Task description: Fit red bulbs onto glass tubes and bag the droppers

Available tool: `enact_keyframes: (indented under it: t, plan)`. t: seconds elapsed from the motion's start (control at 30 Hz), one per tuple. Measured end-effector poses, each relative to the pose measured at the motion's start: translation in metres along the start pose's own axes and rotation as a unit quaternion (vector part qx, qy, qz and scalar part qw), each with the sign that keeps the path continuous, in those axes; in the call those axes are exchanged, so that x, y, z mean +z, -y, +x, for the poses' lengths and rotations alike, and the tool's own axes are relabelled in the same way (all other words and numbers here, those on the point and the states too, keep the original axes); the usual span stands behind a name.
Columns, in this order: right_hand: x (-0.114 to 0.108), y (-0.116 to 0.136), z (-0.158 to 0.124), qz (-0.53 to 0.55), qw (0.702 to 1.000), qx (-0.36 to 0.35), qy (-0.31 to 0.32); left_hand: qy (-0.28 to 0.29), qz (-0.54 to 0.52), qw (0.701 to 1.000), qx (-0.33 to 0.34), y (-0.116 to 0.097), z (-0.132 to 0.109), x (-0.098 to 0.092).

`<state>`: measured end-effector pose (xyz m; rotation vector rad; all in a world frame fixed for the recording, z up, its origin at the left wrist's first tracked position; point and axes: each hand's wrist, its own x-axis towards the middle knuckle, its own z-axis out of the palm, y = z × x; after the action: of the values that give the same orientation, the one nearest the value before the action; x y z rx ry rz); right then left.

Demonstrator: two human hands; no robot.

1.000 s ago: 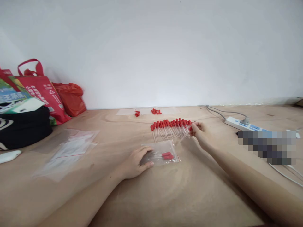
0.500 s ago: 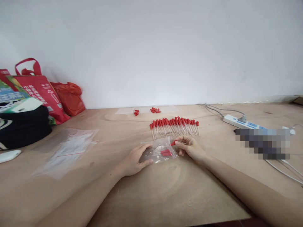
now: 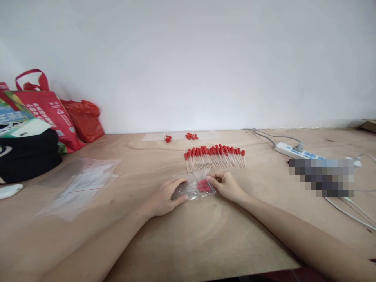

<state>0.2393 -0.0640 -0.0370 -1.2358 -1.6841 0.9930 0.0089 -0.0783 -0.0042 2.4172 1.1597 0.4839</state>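
A small clear zip bag [image 3: 192, 188] lies on the wooden table [image 3: 205, 235] with red-capped droppers inside it. My left hand [image 3: 166, 197] grips the bag's left end, thumb below and fingers on top. My right hand [image 3: 225, 185] pinches the bag's right end at its mouth. Just behind the bag, a row of several red-capped glass droppers [image 3: 215, 156] lies side by side on the table.
A stack of clear zip bags [image 3: 80, 184] lies to the left. Red shopping bags [image 3: 55, 111] and a black bundle [image 3: 28, 156] stand far left. Loose red caps [image 3: 190, 136] lie near the wall. A white power strip [image 3: 296, 150] with cables sits at the right.
My right hand left the dropper row with one dropper, came to the bag's mouth and slid it in. It now pinches the bag's right end. My left hand stayed on the bag.
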Motion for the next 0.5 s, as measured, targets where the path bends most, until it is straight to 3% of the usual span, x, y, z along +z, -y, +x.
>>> enact_keyframes:
  t: [0.13,0.23,0.33,0.4,0.5]
  plan:
    - [-0.005,0.007,-0.003,0.011,0.999,-0.025,0.046,-0.002,0.001,1.000,0.006,-0.001,0.000,-0.001]
    - [-0.022,0.007,0.008,-0.069,0.996,-0.034,-0.043,0.004,0.005,1.000,-0.001,-0.001,0.000,-0.002]
    - [-0.046,0.004,0.035,-0.222,0.961,-0.011,-0.165,0.009,0.003,1.000,0.002,-0.002,-0.001,-0.003]
    - [-0.057,0.004,0.056,-0.314,0.929,0.037,-0.194,0.012,0.002,1.000,0.009,-0.002,-0.001,-0.004]
    - [-0.060,0.007,0.081,-0.402,0.888,0.122,-0.188,0.017,0.003,1.000,0.018,-0.002,-0.001,-0.005]
